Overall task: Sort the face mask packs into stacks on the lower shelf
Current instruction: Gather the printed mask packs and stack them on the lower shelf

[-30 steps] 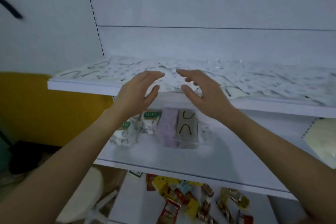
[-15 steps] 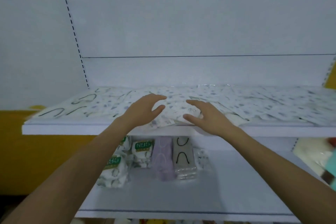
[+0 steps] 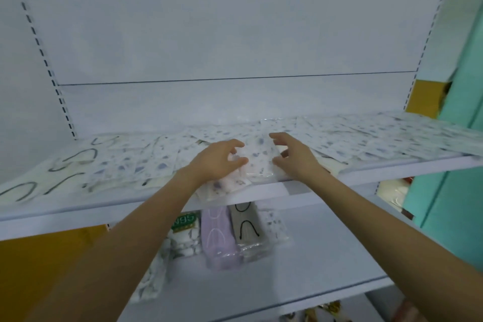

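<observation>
Many flat face mask packs (image 3: 379,138), white with blue-grey prints, cover the upper shelf (image 3: 78,209). At its front middle lies one patterned pack (image 3: 258,157). My left hand (image 3: 217,162) curls its fingers round that pack's left edge. Fingers and thumb of my right hand (image 3: 292,158) pinch its right edge. On the lower shelf (image 3: 326,256) below stand sorted stacks: a green-labelled N95 stack (image 3: 184,225), a lilac stack (image 3: 219,240), a grey stack with black loops (image 3: 247,232) and a white patterned stack (image 3: 274,225). My left forearm partly hides another patterned stack (image 3: 151,282).
Packs with black ear loops (image 3: 75,159) lie at the upper shelf's left end. A teal wall (image 3: 457,165) rises at the right and a yellow panel (image 3: 39,269) sits at lower left. Colourful snack packets (image 3: 321,311) show under the lower shelf.
My view has tilted up, and both hands have settled onto the upper shelf and closed on the sides of one patterned pack.
</observation>
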A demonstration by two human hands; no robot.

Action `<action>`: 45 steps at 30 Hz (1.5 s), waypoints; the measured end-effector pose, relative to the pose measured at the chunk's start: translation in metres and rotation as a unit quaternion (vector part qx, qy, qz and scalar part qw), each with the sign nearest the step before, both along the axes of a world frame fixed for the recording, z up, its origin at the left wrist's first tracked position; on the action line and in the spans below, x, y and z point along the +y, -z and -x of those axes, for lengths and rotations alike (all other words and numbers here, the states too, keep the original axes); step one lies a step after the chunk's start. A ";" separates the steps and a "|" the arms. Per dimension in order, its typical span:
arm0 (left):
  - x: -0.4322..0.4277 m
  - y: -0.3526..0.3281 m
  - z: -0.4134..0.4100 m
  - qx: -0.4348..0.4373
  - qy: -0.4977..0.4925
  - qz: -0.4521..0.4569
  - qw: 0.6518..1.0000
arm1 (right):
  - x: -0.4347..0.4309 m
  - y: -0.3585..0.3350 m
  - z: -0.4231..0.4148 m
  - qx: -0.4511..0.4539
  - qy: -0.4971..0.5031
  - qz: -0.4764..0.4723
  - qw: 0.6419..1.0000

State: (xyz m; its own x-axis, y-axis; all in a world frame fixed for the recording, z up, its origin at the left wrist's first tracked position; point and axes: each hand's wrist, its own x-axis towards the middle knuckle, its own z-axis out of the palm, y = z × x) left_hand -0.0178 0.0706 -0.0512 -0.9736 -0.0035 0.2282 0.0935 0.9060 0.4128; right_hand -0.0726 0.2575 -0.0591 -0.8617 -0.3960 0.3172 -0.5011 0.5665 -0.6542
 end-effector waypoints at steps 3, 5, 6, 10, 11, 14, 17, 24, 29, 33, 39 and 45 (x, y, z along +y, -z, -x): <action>-0.004 -0.006 -0.002 0.048 0.010 -0.077 0.996 | 0.002 -0.007 -0.004 0.055 0.003 0.127 0.990; -0.004 -0.012 -0.002 0.064 0.013 -0.165 0.984 | 0.004 -0.013 -0.006 0.058 -0.023 0.211 0.975; -0.004 -0.015 -0.001 0.064 0.021 -0.216 0.974 | 0.004 -0.017 -0.007 0.050 -0.037 0.251 0.966; 0.002 -0.021 0.003 0.057 0.082 -0.468 0.878 | -0.006 -0.027 -0.016 -0.004 -0.088 0.373 0.924; 0.003 -0.023 0.003 0.092 0.072 -0.486 0.866 | -0.011 -0.028 -0.017 -0.011 -0.098 0.368 0.925; -0.011 -0.032 0.002 0.207 0.006 -0.426 0.880 | -0.028 -0.025 -0.013 -0.033 -0.091 0.306 0.947; -0.046 -0.036 -0.010 0.256 -0.045 -0.341 0.904 | -0.041 -0.023 -0.005 -0.112 -0.093 0.187 0.971; -0.109 -0.023 -0.049 0.259 -0.162 -0.328 0.894 | -0.070 -0.009 -0.010 -0.047 -0.139 -0.155 0.977; -0.131 -0.013 -0.070 0.253 -0.213 -0.314 0.890 | -0.075 -0.014 -0.008 -0.072 -0.171 -0.119 0.976; -0.137 -0.010 -0.081 0.249 -0.245 -0.301 0.887 | -0.075 -0.019 -0.005 -0.068 -0.196 0.020 0.978; -0.121 -0.017 -0.088 0.250 -0.231 -0.322 0.883 | -0.093 -0.035 -0.015 -0.074 -0.266 0.246 0.929; -0.086 -0.027 -0.076 0.278 -0.181 -0.347 0.877 | -0.152 -0.029 -0.026 -0.034 -0.253 0.236 0.937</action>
State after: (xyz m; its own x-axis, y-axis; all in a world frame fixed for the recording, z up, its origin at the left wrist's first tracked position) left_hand 0.0582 -0.0153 -0.0243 -0.6192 -0.6152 0.4880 0.2139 0.4658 0.8586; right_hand -0.0471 0.1060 -0.0301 -0.6253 -0.5890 0.5119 -0.5759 -0.0943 -0.8120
